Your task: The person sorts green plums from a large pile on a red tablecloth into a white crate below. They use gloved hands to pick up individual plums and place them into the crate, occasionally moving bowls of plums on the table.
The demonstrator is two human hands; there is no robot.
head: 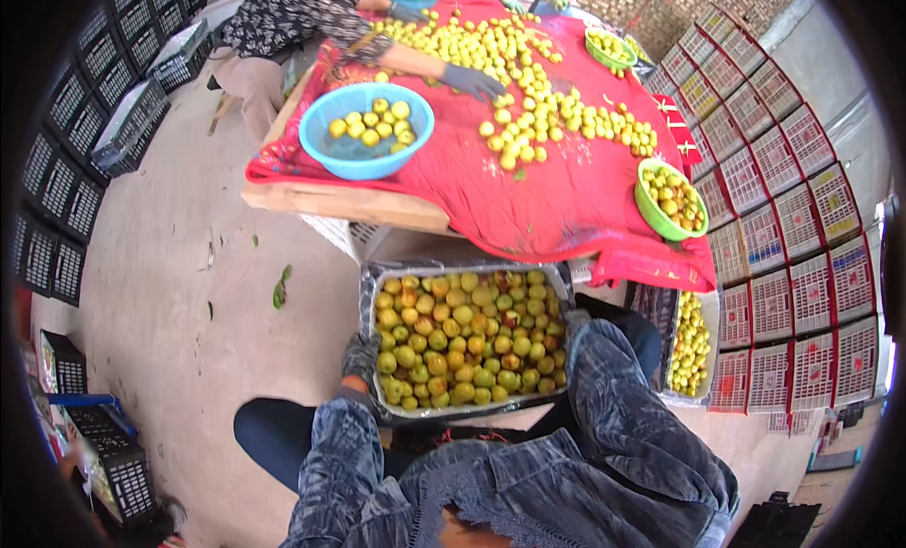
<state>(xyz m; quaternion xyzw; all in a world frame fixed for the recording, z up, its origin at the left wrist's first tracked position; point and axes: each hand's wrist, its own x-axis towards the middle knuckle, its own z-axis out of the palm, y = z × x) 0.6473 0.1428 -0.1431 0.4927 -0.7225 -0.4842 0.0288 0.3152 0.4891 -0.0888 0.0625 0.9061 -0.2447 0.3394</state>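
A lined crate (pixel 471 409) full of small yellow-green fruit (pixel 460 328), some with reddish-brown patches, is held in front of my body, just below the table's near edge. My left hand (pixel 361 360), in a dark grey glove, grips the crate's left side. At its right side is my right hand (pixel 577 320), also gloved and partly hidden by the sleeve; it grips the rim there. The fingers of both hands are mostly hidden against the crate's sides.
Ahead is a table with a red cloth (pixel 453 151), loose fruit, a blue plastic basket (pixel 368 167) and a green basket (pixel 662 222). A co-worker's gloved hand (pixel 473 81) reaches over it. Another fruit crate (pixel 692 343) stands right. Stacked crates (pixel 800 229) line the right side.
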